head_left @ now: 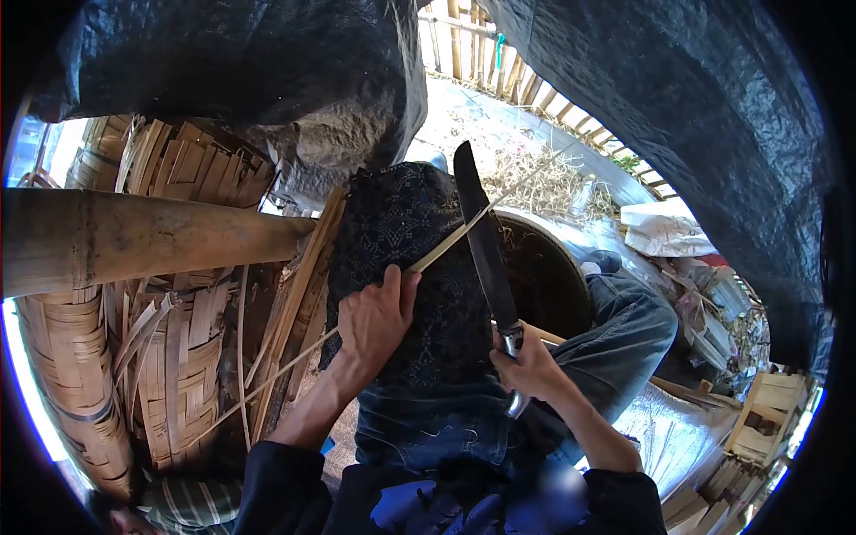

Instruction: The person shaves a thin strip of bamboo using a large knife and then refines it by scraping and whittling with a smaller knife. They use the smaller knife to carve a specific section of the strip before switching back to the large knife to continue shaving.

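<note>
My left hand [374, 314] is closed around a long, thin bamboo strip [437, 252], which slants from the lower left up to the right across my lap. In my right hand [529, 367] is the metal handle of a machete [486, 254], its dark blade pointing up and away from me. The blade crosses the strip beyond my left hand and appears to touch it. Beneath both lies a dark patterned cloth [392, 218], spread over my left thigh. My right leg [629, 325], in jeans, is bent out to the side.
A thick bamboo pole [152, 239] juts in from the left, above woven bamboo baskets [76, 383] and split strips [299, 308]. Black tarpaulin [678, 98] hangs overhead. Shavings [526, 174] lie ahead, near a round dark container [544, 276]. Another person's striped garment [192, 501] shows at lower left.
</note>
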Demonstrator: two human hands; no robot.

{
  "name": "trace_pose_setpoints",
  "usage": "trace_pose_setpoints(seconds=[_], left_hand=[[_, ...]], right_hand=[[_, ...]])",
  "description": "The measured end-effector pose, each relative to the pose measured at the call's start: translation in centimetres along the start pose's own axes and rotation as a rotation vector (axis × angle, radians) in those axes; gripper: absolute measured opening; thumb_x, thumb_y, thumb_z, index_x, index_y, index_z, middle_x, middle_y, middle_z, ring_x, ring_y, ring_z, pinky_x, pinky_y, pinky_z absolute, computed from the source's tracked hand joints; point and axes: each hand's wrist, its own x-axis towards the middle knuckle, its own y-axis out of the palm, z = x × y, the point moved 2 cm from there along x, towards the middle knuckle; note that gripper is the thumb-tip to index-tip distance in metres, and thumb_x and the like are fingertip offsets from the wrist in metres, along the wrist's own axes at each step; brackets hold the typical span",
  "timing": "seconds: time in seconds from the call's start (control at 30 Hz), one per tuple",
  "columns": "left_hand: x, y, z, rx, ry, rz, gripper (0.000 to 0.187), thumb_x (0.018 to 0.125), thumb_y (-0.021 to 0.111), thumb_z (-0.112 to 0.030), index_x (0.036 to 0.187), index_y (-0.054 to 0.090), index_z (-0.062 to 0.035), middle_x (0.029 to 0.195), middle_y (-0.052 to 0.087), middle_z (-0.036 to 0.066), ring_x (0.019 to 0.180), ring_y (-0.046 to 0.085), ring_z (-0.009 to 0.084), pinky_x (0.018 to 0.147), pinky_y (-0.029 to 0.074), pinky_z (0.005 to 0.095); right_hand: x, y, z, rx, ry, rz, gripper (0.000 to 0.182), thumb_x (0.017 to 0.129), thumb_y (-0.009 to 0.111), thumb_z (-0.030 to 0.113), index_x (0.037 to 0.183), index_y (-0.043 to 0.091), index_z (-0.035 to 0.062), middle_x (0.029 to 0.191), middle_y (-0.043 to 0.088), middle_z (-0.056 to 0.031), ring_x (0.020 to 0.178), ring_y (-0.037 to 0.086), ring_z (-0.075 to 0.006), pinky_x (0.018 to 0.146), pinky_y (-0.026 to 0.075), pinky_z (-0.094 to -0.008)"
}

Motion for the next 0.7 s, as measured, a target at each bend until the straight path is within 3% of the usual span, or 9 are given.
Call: trace_pose_setpoints(seconds=[0.13,0.2,0.33,0.43,0.53,0.57,0.6,0.7], left_hand=[[0.8,-1.1,1.0,0.074,0.051,0.051,0.036,0.092,0.053,-0.038,0.070,0.052,-0.0103,0.047,0.056,0.010,0.040,0.058,0.0265,0.037,0.044,0.0359],[1.0,-1.0,1.2,0.057,0.100,0.067,0.037,0.091,0.053,-0.039,0.068,0.054,-0.0103,0.049,0.057,0.011,0.041,0.059,0.0265,0.038,0.045,0.0360],[1.1,-0.9,0.6,0.022,0.115,0.062,0.038,0.090,0.055,-0.039,0.067,0.056,-0.0103,0.050,0.058,0.011,0.042,0.060,0.0268,0.040,0.046,0.0356],[1.3,-1.2,0.5,0.054,0.103,0.058,0.037,0.090,0.055,-0.039,0.067,0.055,-0.0104,0.049,0.057,0.011,0.042,0.060,0.0269,0.039,0.046,0.0357],[0.8,-1.5,0.1,0.028,0.080,0.075,0.036,0.091,0.055,-0.037,0.068,0.053,-0.0097,0.049,0.057,0.011,0.043,0.060,0.0279,0.040,0.045,0.0371],[0.8,-1.7,0.0,-0.007,0.060,0.075,0.035,0.091,0.055,-0.035,0.068,0.052,-0.0090,0.049,0.056,0.011,0.043,0.059,0.0287,0.040,0.044,0.0381],[0.9,-1.7,-0.4,0.004,0.065,0.068,0.035,0.091,0.055,-0.035,0.068,0.052,-0.0090,0.049,0.056,0.011,0.043,0.059,0.0287,0.040,0.044,0.0381],[2.1,-2.3,-2.2,-0.301,-0.021,0.034,0.029,0.094,0.053,-0.021,0.071,0.048,-0.0050,0.052,0.054,0.014,0.050,0.058,0.0356,0.042,0.041,0.0417]], right_hand=[[-0.1,-5.1,-2.1,0.217,0.145,0.175,0.025,0.085,0.062,0.003,0.097,0.041,0.0057,0.061,0.046,-0.0013,0.047,0.047,-0.0100,0.043,0.040,-0.0280],[-0.5,-7.6,-2.3,0.279,0.262,0.368,0.024,0.085,0.062,0.001,0.098,0.043,0.0064,0.062,0.046,-0.0014,0.046,0.044,-0.0085,0.042,0.038,-0.0266],[-1.2,-8.1,-1.2,0.313,0.248,0.379,0.018,0.083,0.061,-0.002,0.090,0.047,0.0062,0.058,0.044,0.0007,0.044,0.042,-0.0054,0.039,0.032,-0.0240],[-0.1,-7.5,-2.8,0.524,0.222,0.494,0.018,0.082,0.062,-0.003,0.091,0.049,0.0057,0.057,0.044,0.0012,0.042,0.040,-0.0044,0.037,0.030,-0.0232],[0.3,-6.4,-3.6,0.552,0.190,0.513,0.024,0.083,0.064,-0.001,0.093,0.044,0.0084,0.058,0.045,0.0005,0.043,0.043,-0.0052,0.037,0.034,-0.0232],[0.0,-5.9,-3.6,0.470,0.128,0.388,0.023,0.083,0.063,0.000,0.094,0.043,0.0073,0.059,0.045,0.0007,0.042,0.044,-0.0058,0.036,0.036,-0.0234],[0.0,-5.6,-2.9,0.474,0.115,0.392,0.023,0.083,0.063,0.000,0.094,0.043,0.0073,0.059,0.045,0.0007,0.042,0.044,-0.0058,0.036,0.036,-0.0234],[-1.0,-7.3,1.5,-0.033,-0.147,0.095,0.023,0.086,0.061,0.005,0.098,0.042,0.0047,0.058,0.044,0.0012,0.041,0.046,-0.0074,0.036,0.039,-0.0253]])
